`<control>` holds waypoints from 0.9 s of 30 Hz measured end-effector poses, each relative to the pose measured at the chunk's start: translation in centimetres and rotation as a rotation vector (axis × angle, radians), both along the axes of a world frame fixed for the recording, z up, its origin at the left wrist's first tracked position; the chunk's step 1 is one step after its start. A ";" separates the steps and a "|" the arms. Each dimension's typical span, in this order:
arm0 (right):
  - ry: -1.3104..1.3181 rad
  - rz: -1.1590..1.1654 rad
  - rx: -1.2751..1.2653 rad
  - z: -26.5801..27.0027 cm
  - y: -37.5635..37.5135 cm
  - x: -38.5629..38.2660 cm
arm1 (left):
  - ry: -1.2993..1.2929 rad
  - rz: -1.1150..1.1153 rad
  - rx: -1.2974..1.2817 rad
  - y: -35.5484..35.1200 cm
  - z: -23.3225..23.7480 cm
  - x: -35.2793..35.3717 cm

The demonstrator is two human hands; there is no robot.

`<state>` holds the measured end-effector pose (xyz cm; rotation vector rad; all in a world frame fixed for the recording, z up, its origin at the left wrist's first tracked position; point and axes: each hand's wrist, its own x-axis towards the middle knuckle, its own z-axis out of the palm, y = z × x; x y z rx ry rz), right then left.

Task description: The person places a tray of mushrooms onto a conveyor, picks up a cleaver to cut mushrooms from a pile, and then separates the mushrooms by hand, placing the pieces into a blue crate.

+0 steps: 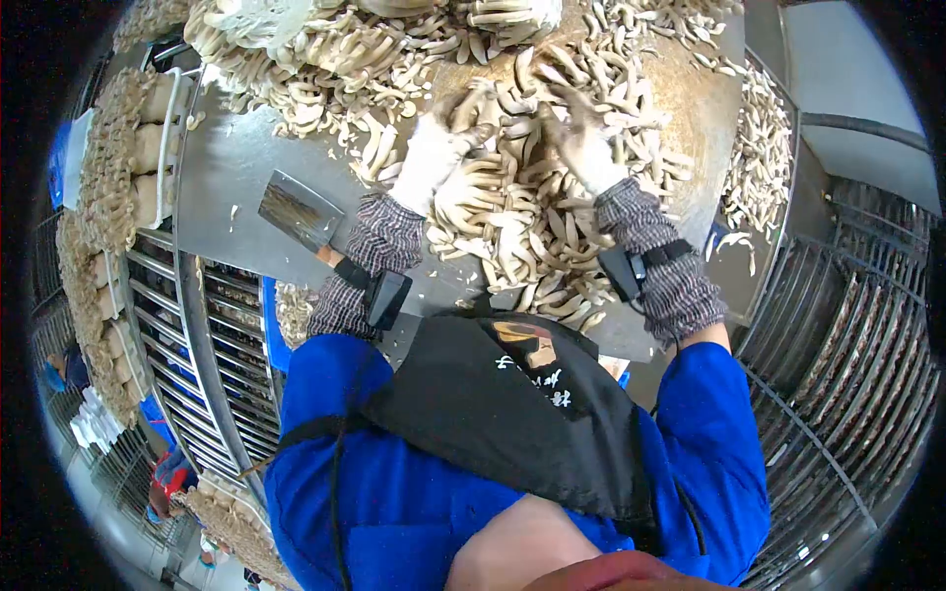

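My left hand (439,153), in a white glove with darkened fingertips, is at the left edge of a pile of long pale mushrooms (512,236). Its fingers are curved and apart over the mushrooms. Across the pile, my right hand (583,148) wears a similar glove; its fingers look spread and are somewhat blurred. Mushrooms lie between the two hands and towards my apron. A cleaver (301,210) with a broad metal blade rests on the metal table (222,163), left of my left forearm.
A larger heap of clustered mushrooms (335,59) and clear plastic bags (266,25) are at the far side. Loose mushrooms fill a tray (759,148) on the right. Metal racks (847,345) stand right; stacked mushroom blocks (108,167) and rails (187,364) stand left. People are in the background.
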<state>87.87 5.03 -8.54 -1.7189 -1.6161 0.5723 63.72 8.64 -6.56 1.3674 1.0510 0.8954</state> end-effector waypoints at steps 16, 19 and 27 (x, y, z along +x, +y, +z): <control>0.614 -0.666 -0.215 2.2 -22.2 7.8 | 0.849 -0.352 0.536 -4.7 -3.9 -1.9; 0.420 -0.984 -0.069 -0.3 -30.6 12.2 | 0.884 -0.305 0.221 -2.7 -3.3 -1.1; 0.205 -1.417 -0.322 -11.2 -50.3 23.2 | 0.193 0.024 -0.132 -2.2 -5.3 -2.5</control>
